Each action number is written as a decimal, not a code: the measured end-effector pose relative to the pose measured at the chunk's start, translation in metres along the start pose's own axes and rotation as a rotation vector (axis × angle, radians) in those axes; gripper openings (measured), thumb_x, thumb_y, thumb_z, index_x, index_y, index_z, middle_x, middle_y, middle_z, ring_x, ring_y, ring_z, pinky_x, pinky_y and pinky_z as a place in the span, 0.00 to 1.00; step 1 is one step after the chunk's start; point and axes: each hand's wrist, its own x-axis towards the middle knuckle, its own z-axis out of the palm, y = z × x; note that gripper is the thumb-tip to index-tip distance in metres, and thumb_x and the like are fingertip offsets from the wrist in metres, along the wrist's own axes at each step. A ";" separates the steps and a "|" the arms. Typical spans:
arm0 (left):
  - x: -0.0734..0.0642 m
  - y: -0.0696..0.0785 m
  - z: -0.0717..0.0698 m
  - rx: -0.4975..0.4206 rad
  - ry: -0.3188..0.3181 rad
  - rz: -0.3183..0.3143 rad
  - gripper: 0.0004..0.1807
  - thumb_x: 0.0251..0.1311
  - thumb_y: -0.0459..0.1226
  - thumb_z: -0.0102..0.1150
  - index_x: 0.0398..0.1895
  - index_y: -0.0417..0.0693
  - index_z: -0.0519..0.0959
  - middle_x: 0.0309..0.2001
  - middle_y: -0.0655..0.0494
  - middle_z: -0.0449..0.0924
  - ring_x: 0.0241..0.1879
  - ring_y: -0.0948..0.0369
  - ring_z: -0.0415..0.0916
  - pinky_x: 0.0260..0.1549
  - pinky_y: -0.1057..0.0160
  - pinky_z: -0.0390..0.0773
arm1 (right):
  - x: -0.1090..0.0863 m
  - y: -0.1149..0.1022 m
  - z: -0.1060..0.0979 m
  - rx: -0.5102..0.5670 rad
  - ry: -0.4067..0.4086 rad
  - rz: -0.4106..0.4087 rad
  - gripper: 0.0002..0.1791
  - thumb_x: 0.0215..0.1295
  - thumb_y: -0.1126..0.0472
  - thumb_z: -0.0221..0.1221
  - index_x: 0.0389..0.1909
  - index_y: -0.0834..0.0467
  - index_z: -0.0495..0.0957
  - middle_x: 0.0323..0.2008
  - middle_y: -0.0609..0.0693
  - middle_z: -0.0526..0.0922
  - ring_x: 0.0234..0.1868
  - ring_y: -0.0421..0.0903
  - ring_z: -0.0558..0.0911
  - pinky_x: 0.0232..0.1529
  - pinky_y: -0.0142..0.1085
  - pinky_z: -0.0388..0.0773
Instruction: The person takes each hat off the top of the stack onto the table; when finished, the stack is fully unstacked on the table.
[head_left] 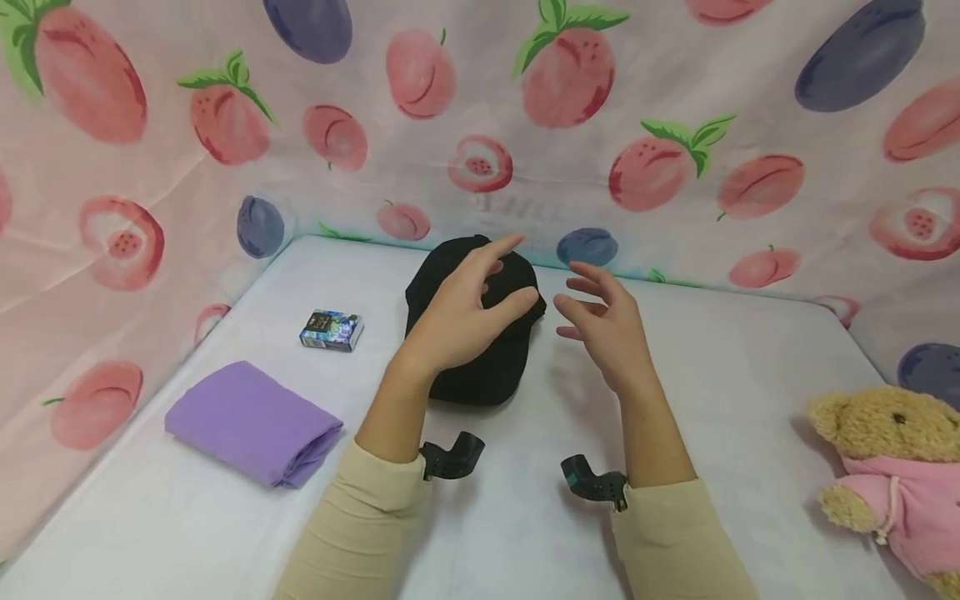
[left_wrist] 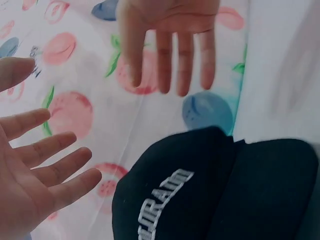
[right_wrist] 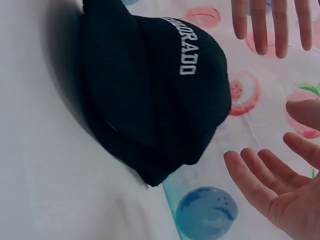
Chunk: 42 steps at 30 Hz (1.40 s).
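Note:
A black baseball cap (head_left: 480,379) sits on the white surface, brim toward the person. White lettering reading COLORADO runs across its front in the right wrist view (right_wrist: 187,55). Above the cap my left hand (head_left: 461,312) hovers with fingers spread and holds nothing, hiding part of the crown in the head view. Just right of the cap, my right hand (head_left: 611,329) is raised, its fingers loosely bent and apart from the cap. Both palms appear bare in the left wrist view, the left hand (left_wrist: 45,180) at the left and the right hand (left_wrist: 170,40) at the top.
A small blue patterned box (head_left: 332,330) lies left of the cap. Nearer the person is a folded purple cloth (head_left: 251,421). At the right edge lies a teddy bear (head_left: 900,492) in pink clothing. A fruit-print curtain (head_left: 555,183) encloses the back and sides.

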 end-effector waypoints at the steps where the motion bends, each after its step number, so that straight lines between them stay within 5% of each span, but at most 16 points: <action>1: 0.000 0.000 -0.003 -0.005 0.011 0.004 0.36 0.72 0.48 0.59 0.80 0.56 0.62 0.78 0.57 0.62 0.75 0.54 0.63 0.73 0.47 0.66 | 0.001 0.001 0.001 0.002 -0.002 0.004 0.32 0.72 0.56 0.63 0.75 0.52 0.68 0.69 0.55 0.74 0.63 0.54 0.81 0.50 0.42 0.86; 8: -0.005 -0.009 -0.027 -0.031 0.105 -0.041 0.32 0.72 0.46 0.59 0.77 0.54 0.66 0.74 0.54 0.68 0.74 0.53 0.66 0.71 0.47 0.69 | 0.004 0.009 0.009 0.051 -0.019 0.045 0.31 0.72 0.60 0.62 0.74 0.53 0.68 0.68 0.56 0.74 0.61 0.55 0.81 0.48 0.43 0.87; 15: -0.011 -0.029 -0.050 -0.031 0.170 -0.212 0.31 0.72 0.45 0.60 0.77 0.57 0.68 0.73 0.47 0.69 0.71 0.50 0.71 0.67 0.43 0.73 | 0.004 0.018 0.012 0.095 -0.026 0.125 0.32 0.73 0.60 0.62 0.75 0.52 0.67 0.70 0.56 0.71 0.63 0.54 0.79 0.47 0.43 0.87; 27: -0.011 -0.061 -0.059 0.009 0.081 -0.476 0.38 0.69 0.45 0.60 0.80 0.50 0.60 0.77 0.39 0.60 0.75 0.42 0.60 0.70 0.39 0.67 | 0.008 0.030 0.021 0.093 -0.052 0.194 0.34 0.72 0.59 0.63 0.77 0.50 0.65 0.73 0.60 0.67 0.66 0.58 0.77 0.52 0.50 0.85; 36: -0.011 -0.079 -0.053 -0.046 0.006 -0.599 0.43 0.70 0.46 0.60 0.83 0.47 0.53 0.80 0.35 0.52 0.75 0.42 0.62 0.66 0.41 0.74 | 0.009 0.037 0.026 0.076 -0.074 0.273 0.34 0.73 0.54 0.62 0.77 0.48 0.64 0.73 0.60 0.66 0.63 0.62 0.79 0.52 0.52 0.86; 42: -0.010 -0.082 -0.049 -0.002 -0.007 -0.629 0.44 0.68 0.48 0.62 0.82 0.45 0.54 0.75 0.34 0.61 0.69 0.42 0.68 0.61 0.43 0.79 | 0.008 0.043 0.028 0.091 -0.102 0.274 0.36 0.73 0.49 0.62 0.78 0.47 0.63 0.69 0.60 0.69 0.59 0.61 0.81 0.48 0.53 0.87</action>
